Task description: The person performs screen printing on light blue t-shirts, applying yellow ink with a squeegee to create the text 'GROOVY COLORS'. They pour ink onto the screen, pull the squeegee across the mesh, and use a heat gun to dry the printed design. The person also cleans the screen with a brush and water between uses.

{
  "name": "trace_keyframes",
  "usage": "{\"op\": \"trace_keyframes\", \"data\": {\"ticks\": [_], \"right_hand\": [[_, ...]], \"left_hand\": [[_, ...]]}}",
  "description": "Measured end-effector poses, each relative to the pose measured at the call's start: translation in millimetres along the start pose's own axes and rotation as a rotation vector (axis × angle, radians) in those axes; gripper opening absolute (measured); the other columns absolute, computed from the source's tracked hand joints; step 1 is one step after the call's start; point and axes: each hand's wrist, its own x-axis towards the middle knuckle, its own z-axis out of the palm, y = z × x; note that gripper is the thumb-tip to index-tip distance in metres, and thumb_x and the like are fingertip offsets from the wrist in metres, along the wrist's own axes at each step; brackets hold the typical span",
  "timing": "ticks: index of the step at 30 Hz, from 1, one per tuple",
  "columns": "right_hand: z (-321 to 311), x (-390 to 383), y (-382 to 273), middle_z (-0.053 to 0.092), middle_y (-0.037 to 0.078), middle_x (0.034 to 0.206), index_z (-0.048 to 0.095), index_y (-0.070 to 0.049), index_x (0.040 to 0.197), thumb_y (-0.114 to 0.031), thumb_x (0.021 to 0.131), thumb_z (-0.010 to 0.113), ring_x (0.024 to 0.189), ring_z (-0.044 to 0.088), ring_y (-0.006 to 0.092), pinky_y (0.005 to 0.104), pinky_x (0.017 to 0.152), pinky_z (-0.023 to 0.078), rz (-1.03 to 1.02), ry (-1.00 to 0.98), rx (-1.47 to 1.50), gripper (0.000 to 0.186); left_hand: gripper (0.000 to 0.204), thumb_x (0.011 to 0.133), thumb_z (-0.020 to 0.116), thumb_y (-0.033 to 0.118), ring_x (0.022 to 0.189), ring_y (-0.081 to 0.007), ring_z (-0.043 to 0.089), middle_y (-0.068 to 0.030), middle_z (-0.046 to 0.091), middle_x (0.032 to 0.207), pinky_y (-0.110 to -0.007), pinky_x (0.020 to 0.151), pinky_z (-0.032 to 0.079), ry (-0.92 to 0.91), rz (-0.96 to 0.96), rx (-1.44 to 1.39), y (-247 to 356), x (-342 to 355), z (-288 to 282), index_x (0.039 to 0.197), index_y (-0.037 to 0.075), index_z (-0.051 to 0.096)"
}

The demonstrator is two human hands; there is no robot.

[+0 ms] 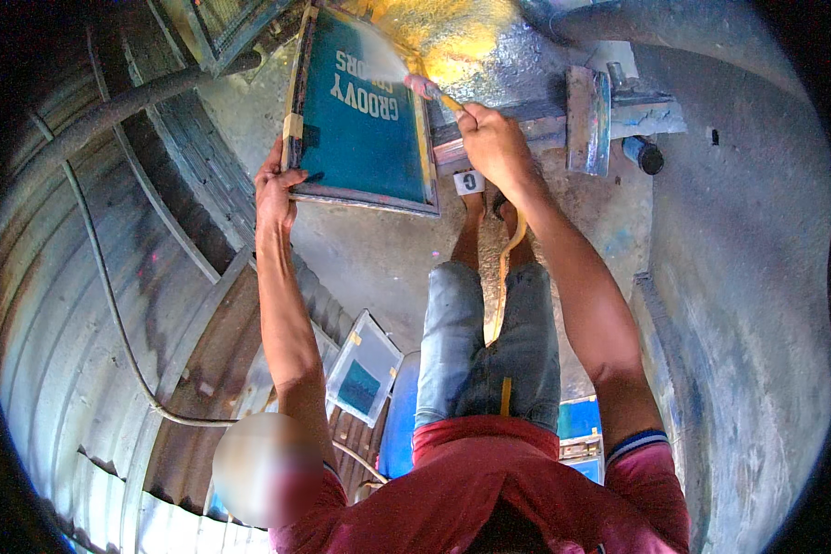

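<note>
A screen-printing frame (pixel 351 152) with teal mesh and pale lettering stands tilted ahead of me. My left hand (pixel 279 189) grips its near left corner, the thumb over the front and the fingers behind. Closed around the yellow hose (pixel 505 277) near its end is my right hand (pixel 494 146), at the right of the frame. The hose's pinkish tip (pixel 420 87) points up and left at the frame, and a white spray (pixel 379 51) fans across the mesh's upper part. Below my right hand the hose hangs down between my legs.
Behind the frame is a wet surface (pixel 462 37) stained yellow. A board (pixel 588 120) and a dark cylinder (pixel 644 155) lie to the right, beside a grey wall (pixel 748 231). Corrugated metal sheets (pixel 74 305) line the left. Another screen frame (pixel 365 367) leans near my left arm.
</note>
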Motion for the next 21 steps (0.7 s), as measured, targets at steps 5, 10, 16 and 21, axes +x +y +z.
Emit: {"op": "trace_keyframes", "data": {"ticks": [5, 10, 16, 21], "right_hand": [[17, -1, 27, 0.064, 0.024, 0.085, 0.062, -0.007, 0.097, -0.031, 0.093, 0.045, 0.084, 0.060, 0.0459, 0.0510, 0.073, 0.048, 0.090, -0.001, -0.049, 0.029], [16, -8, 20, 0.064, 0.023, 0.083, 0.063, -0.010, 0.099, -0.030, 0.094, 0.044, 0.080, 0.062, 0.0439, 0.0500, 0.070, 0.048, 0.068, 0.005, -0.016, 0.028], [10, -13, 20, 0.065, 0.022, 0.087, 0.062, -0.009, 0.102, -0.030, 0.094, 0.045, 0.083, 0.062, 0.0433, 0.0508, 0.073, 0.049, 0.069, 0.018, -0.053, 0.029], [32, -51, 46, 0.065, 0.023, 0.095, 0.062, -0.009, 0.106, -0.030, 0.093, 0.043, 0.088, 0.061, 0.0443, 0.0513, 0.078, 0.049, 0.114, -0.063, -0.073, 0.031]], "left_hand": [[0.081, 0.062, 0.051, -0.013, 0.119, -0.0194, 0.050, -0.0098, 0.050, 0.136, -0.025, 0.095, 0.039, 0.006, 0.012, 0.038, -2, 3, -1, 0.141, -0.001, 0.040], [0.080, 0.062, 0.051, -0.012, 0.123, -0.0199, 0.048, -0.0093, 0.051, 0.135, -0.025, 0.098, 0.037, 0.008, -0.035, 0.019, -1, 2, -4, 0.140, -0.001, 0.041], [0.075, 0.065, 0.049, -0.011, 0.114, -0.0172, 0.053, -0.0072, 0.054, 0.130, -0.025, 0.090, 0.043, -0.034, -0.021, -0.037, -10, 6, -15, 0.139, -0.001, 0.043], [0.072, 0.068, 0.048, -0.013, 0.105, -0.0153, 0.057, -0.0063, 0.056, 0.127, -0.025, 0.082, 0.048, -0.010, -0.004, -0.014, -8, 4, -8, 0.139, -0.001, 0.043]]}}
